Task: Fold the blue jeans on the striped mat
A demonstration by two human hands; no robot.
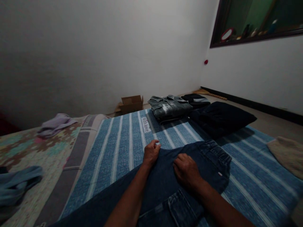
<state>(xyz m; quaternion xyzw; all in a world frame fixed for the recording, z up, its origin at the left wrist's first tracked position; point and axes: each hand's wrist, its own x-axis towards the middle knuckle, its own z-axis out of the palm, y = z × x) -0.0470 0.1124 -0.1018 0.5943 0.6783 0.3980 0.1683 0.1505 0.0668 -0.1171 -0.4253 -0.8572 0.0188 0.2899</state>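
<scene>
Now two hands, left hand point(151, 153), right hand point(186, 171), one pair of jeans point(163, 189), two folded garments point(170, 107).

— Where does the view sit?
— On the person's head, looking forward and down along the bed point(123, 138), close above both forearms.
— Facing?
— Toward the far wall corner.

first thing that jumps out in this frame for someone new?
Both hands on the dark blue jeans spread across the blue striped bedsheet in the foreground: the left hand pinches the fabric edge, the right hand presses flat on it. Behind them, at the far end of the sheet, sits a folded grey denim jacket, with a dark pillow to its right.
</scene>
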